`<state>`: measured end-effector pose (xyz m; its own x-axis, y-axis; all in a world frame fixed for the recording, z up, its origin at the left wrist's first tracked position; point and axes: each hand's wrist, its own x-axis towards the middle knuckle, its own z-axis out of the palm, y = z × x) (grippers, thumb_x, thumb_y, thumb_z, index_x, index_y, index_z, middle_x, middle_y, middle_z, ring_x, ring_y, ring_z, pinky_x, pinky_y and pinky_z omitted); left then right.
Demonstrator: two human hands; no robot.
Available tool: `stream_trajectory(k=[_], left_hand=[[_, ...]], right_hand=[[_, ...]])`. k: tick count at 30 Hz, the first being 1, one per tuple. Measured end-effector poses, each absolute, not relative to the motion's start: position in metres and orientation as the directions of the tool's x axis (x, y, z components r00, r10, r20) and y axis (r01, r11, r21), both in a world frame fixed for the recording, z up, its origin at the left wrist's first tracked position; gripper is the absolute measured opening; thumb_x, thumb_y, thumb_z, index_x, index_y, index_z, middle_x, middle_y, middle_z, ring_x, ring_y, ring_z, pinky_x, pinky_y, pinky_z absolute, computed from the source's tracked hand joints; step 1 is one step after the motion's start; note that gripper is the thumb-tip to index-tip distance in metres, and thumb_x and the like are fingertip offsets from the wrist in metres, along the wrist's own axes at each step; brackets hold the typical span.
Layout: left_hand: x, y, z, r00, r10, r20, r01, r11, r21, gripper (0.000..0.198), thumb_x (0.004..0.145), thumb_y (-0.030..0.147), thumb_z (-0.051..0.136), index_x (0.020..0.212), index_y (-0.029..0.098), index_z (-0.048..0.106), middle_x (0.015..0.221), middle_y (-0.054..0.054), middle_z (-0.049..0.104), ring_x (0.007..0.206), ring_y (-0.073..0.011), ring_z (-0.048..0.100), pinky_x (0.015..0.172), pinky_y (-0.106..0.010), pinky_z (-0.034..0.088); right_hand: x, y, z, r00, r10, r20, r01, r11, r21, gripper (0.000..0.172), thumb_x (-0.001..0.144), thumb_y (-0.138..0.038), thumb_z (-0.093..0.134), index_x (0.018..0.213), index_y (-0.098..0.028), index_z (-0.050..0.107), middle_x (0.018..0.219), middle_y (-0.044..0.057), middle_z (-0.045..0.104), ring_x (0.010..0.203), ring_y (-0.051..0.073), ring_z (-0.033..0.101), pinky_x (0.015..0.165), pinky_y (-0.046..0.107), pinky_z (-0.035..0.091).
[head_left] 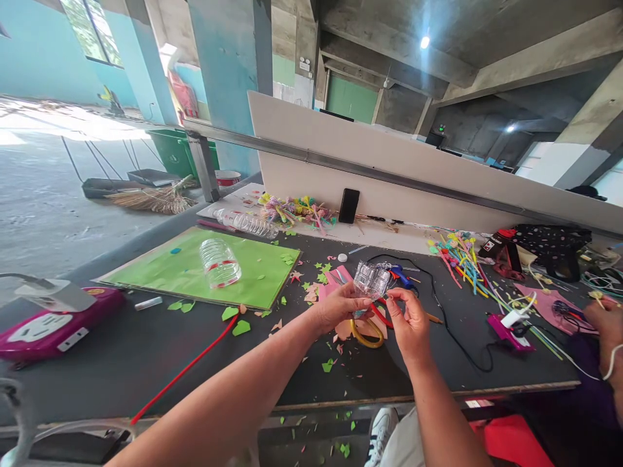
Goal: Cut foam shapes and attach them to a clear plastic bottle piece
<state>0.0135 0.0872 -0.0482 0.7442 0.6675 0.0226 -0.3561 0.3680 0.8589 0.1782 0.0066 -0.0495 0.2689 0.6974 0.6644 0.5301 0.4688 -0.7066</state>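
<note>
My left hand (341,307) is closed on a clear, ridged plastic piece (372,280) that looks like part of a cut bottle, held above the table. Close to its right edge is my right hand (409,319), with thumb and forefinger drawn together; whatever may be between them is too small to make out. Below the plastic lie a yellow looped handle (367,337) and a red one, partly hidden by my hands, over pink scraps. A blue-handled tool, perhaps a glue gun (402,276), lies just behind.
A green sheet (156,266) with a clear cut bottle (219,263) on it lies to the left. Power strips (56,324) sit at left and right. Green scraps, cables, pipe cleaners (460,256) and a phone (349,205) are around. Another person's hand (606,318) is at far right.
</note>
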Motion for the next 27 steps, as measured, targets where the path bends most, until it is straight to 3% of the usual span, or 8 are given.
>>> stream_trajectory(k=[4, 9, 14, 19, 27], left_hand=[[0.013, 0.088, -0.046, 0.758, 0.652, 0.022, -0.379, 0.413, 0.828, 0.040, 0.066, 0.027, 0.084, 0.099, 0.014, 0.066, 0.090, -0.007, 0.070, 0.076, -0.0154, 0.068, 0.082, -0.033, 0.054], [0.010, 0.093, -0.051, 0.805, 0.594, -0.001, -0.345, 0.470, 0.812, 0.039, 0.072, 0.030, 0.080, 0.104, 0.014, 0.066, 0.086, -0.009, 0.072, 0.078, -0.0190, 0.070, 0.084, -0.036, 0.053], [0.003, 0.095, -0.054, 0.903, 0.428, 0.043, -0.287, 0.525, 0.801, 0.041, 0.078, 0.037, 0.074, 0.109, 0.013, 0.064, 0.089, -0.011, 0.071, 0.083, -0.0224, 0.071, 0.084, -0.038, 0.053], [0.001, 0.094, -0.052, 0.948, 0.314, 0.057, -0.229, 0.542, 0.809, 0.038, 0.078, 0.041, 0.072, 0.099, 0.010, 0.066, 0.089, -0.012, 0.070, 0.083, -0.0243, 0.071, 0.082, -0.038, 0.053], [0.003, 0.094, -0.056, 0.974, 0.228, 0.010, -0.126, 0.500, 0.857, 0.039, 0.080, 0.045, 0.069, 0.100, 0.011, 0.064, 0.085, -0.012, 0.070, 0.077, -0.0225, 0.070, 0.074, -0.035, 0.053]], right_hand=[[0.175, 0.007, -0.050, 0.354, 0.775, 0.524, 0.264, 0.455, -0.851, 0.011, 0.086, -0.030, 0.062, 0.094, -0.023, 0.063, 0.091, 0.003, 0.069, 0.087, 0.020, 0.065, 0.082, 0.036, 0.053], [0.176, 0.009, -0.048, 0.406, 0.775, 0.485, 0.104, 0.488, -0.867, 0.014, 0.082, -0.028, 0.065, 0.095, -0.023, 0.061, 0.088, 0.003, 0.066, 0.084, 0.019, 0.064, 0.080, 0.036, 0.053], [0.180, 0.007, -0.047, 0.448, 0.737, 0.506, 0.134, 0.505, -0.853, 0.018, 0.083, -0.030, 0.065, 0.099, -0.022, 0.062, 0.091, 0.004, 0.065, 0.087, 0.019, 0.063, 0.085, 0.038, 0.052], [0.180, 0.002, -0.046, 0.434, 0.694, 0.574, 0.192, 0.551, -0.812, 0.016, 0.087, -0.030, 0.061, 0.102, -0.024, 0.062, 0.098, 0.004, 0.065, 0.095, 0.020, 0.062, 0.091, 0.040, 0.050], [0.179, -0.007, -0.032, 0.231, 0.571, 0.788, 0.602, 0.552, -0.577, 0.027, 0.092, -0.023, 0.053, 0.117, -0.029, 0.062, 0.113, 0.008, 0.058, 0.105, 0.023, 0.057, 0.090, 0.042, 0.049]])
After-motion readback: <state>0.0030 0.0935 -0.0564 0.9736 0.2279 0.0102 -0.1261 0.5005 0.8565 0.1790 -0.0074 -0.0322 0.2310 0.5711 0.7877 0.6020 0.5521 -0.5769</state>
